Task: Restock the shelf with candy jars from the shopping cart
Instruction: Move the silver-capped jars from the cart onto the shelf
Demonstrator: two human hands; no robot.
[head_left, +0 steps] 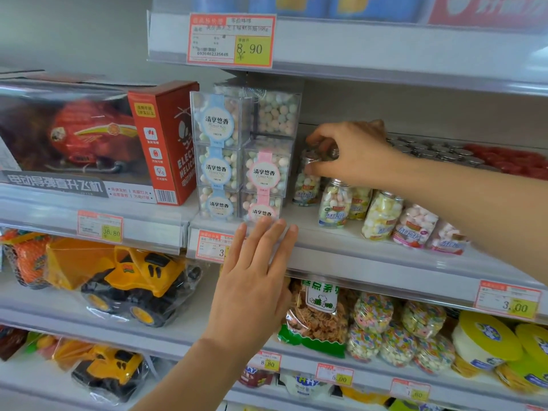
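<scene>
My right hand reaches over the middle shelf and grips the silver lid of a clear candy jar filled with pastel candies, standing at the back left of a group. Several like jars stand in front of it and to its right. My left hand lies flat with straight fingers against the shelf's front edge, below stacked clear candy cubes. The shopping cart is out of view.
A red toy helicopter box stands left of the cubes. Silver lids and red lids fill the shelf's back right. Below are yellow toy trucks, snack bags and round candy tubs. Price tags line the shelf edges.
</scene>
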